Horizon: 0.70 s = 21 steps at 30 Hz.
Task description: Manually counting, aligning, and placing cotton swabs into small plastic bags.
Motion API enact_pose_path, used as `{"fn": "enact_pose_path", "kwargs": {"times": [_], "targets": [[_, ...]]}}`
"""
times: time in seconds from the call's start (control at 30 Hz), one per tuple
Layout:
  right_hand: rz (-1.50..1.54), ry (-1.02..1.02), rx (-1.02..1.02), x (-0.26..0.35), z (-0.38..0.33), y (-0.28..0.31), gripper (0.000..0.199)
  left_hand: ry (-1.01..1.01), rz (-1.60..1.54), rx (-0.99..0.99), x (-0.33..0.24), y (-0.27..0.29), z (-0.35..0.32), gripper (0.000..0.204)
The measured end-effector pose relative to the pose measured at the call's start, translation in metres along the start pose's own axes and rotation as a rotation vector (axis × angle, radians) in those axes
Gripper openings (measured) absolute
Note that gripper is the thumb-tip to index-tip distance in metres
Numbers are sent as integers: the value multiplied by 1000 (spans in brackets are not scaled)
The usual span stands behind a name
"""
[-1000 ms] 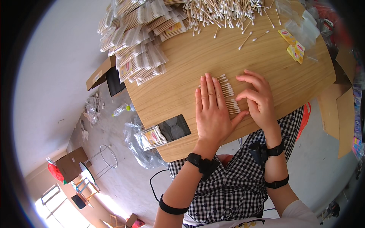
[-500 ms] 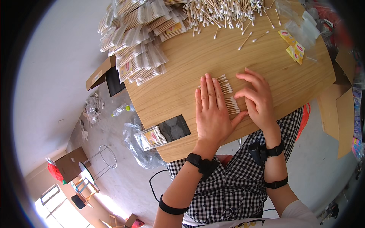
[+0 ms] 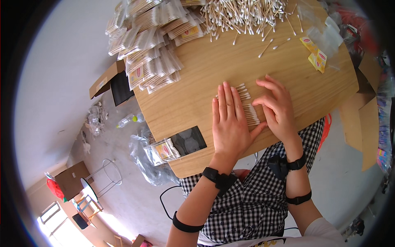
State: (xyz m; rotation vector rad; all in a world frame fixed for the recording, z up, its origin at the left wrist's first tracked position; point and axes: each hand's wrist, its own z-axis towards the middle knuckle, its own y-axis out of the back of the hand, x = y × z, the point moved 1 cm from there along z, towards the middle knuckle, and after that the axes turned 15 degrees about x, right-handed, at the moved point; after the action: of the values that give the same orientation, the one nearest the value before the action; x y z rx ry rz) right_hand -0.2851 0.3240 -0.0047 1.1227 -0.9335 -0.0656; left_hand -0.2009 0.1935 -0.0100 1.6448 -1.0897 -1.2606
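My left hand (image 3: 229,123) lies flat, fingers stretched out together, over a row of cotton swabs (image 3: 250,113) on the wooden table. The white tips stick out past its right side; the rest of the row is hidden under the palm and fingers. Just right of those tips is my right hand (image 3: 278,108), its fingers bent and apart with nothing visible in them. Its thumb side is close to my left thumb. Beside my left wrist, a clear bag of cotton swabs (image 3: 164,150) with a yellow card rests by a dark rectangle (image 3: 189,140) at the table edge.
Packed bags of cotton swabs (image 3: 152,49) are stacked at the far left of the table (image 3: 214,61). A big loose heap of swabs (image 3: 247,14) spreads at the far middle. Yellow cards (image 3: 317,61) and clear empty bags (image 3: 329,35) lie far right. Cardboard boxes (image 3: 358,123) stand beyond the right edge.
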Motion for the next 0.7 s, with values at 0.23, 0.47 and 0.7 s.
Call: {"fn": "enact_pose_path", "kwargs": {"times": [0.23, 0.47, 0.7], "targets": [[112, -53, -24, 4, 7, -4, 20, -10, -59, 3, 0, 2, -1, 105], [77, -15, 32, 3, 9, 0, 21, -16, -63, -4, 1, -1, -1, 105], [141, -63, 13, 3, 19, 0, 20, -19, -85, -9, 2, -1, -2, 107]]}}
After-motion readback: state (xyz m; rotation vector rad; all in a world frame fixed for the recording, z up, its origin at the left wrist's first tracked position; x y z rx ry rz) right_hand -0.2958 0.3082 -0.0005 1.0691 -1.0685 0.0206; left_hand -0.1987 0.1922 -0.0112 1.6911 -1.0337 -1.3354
